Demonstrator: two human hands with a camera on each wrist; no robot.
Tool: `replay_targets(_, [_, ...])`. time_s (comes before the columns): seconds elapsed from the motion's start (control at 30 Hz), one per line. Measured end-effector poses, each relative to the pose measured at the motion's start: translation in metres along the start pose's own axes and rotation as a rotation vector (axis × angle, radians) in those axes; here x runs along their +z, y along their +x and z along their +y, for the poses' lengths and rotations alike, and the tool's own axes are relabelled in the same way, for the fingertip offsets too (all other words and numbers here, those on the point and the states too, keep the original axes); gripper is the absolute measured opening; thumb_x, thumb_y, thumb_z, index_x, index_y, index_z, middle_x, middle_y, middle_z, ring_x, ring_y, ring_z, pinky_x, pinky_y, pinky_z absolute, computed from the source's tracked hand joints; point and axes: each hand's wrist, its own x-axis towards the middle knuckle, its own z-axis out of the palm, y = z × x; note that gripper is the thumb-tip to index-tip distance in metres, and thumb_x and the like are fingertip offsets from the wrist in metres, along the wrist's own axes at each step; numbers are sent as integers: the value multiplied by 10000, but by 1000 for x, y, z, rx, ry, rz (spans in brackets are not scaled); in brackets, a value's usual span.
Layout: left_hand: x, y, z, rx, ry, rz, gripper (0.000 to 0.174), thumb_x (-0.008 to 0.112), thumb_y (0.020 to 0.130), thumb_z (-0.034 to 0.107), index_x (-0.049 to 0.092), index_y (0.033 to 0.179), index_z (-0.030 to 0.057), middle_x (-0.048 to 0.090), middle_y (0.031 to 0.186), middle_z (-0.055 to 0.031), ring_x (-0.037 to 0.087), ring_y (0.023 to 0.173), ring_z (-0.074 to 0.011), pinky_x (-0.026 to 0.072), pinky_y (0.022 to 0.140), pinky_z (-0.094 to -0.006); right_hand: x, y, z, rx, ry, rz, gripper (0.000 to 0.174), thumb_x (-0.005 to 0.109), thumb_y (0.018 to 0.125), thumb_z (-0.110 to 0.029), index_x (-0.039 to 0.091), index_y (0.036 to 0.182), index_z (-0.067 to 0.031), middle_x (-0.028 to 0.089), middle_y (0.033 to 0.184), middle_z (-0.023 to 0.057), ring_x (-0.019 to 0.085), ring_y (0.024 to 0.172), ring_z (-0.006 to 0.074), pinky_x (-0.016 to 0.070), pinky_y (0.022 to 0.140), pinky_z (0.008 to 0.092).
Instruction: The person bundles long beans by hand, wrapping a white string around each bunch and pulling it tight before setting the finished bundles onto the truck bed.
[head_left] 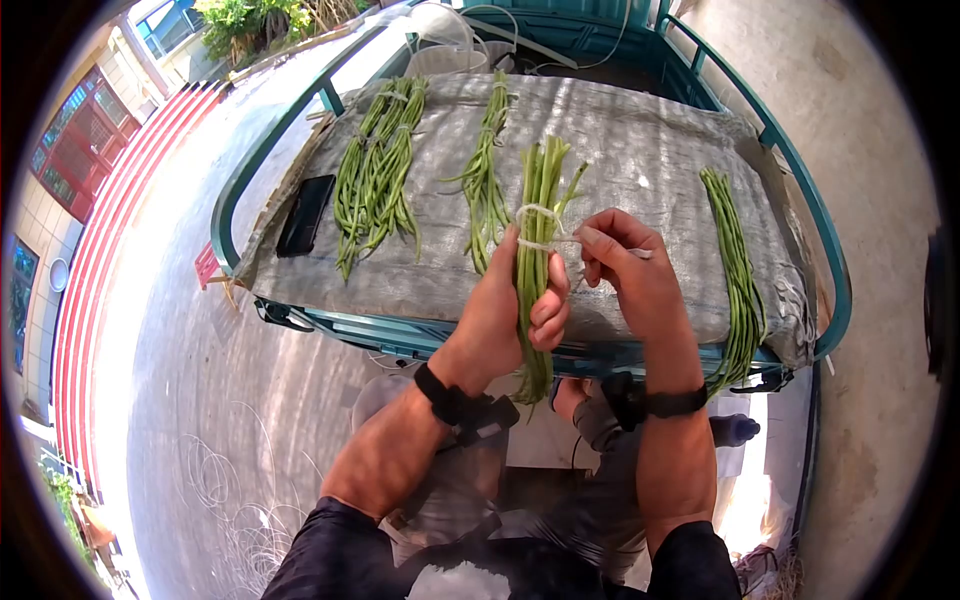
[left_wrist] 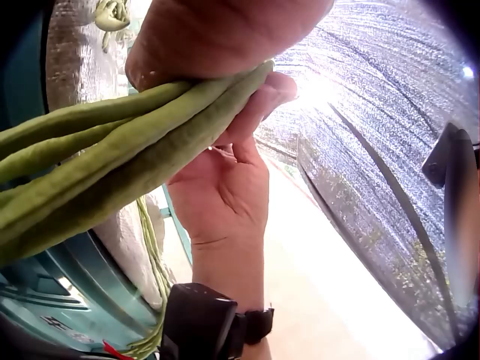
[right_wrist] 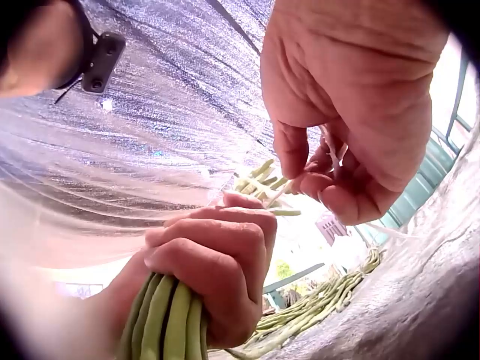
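Observation:
The left hand [head_left: 500, 315] grips a bundle of long green beans [head_left: 535, 290] upright over the front edge of the covered cart bed. White string [head_left: 538, 245] loops round the bundle's upper part, above the fingers. To the right of it, the right hand [head_left: 635, 265] pinches the string's end between thumb and fingers. In the left wrist view the beans [left_wrist: 127, 150] pass under the left hand [left_wrist: 225, 37]. The right wrist view has the left hand [right_wrist: 221, 262] curled round the beans [right_wrist: 169, 319] and the right hand [right_wrist: 352, 105] holding the string.
Tied beans [head_left: 380, 170] and a narrower bunch [head_left: 487, 160] lie left and centre on the grey cover [head_left: 630, 150]; another bunch [head_left: 735, 270] lies at the right. A black phone [head_left: 306, 215] is at the left edge. Teal rails [head_left: 800, 200] flank the bed.

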Motion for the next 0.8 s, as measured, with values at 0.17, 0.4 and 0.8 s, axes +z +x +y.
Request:
replay_targets(0.17, [-7,1,2,5,-35,-69,591,268,1114,559,613,918,120,381,554,14,332,430,-151,294,430,-311,-5,2,1,6,114,25,132,726,981,-171,709,1006,-43,646,843,-15,572,718,58,468,669,236])
replay_targets(0.4, [8,-2,-1,-52,129,123,643,299,1103,616,591,886,86,414,547,0,380,422,-146,326,413,-297,3,0,-3,-243,-135,10,116,764,951,-138,692,977,-51,625,843,-51,528,741,13,419,662,213])
replay_targets(0.8, [2,4,-9,-53,519,180,703,303,1093,664,596,861,69,429,528,18,382,402,-99,336,390,-261,-13,0,-11,-277,-286,181,106,748,936,-85,673,890,-25,584,772,-81,464,706,4,354,611,203])
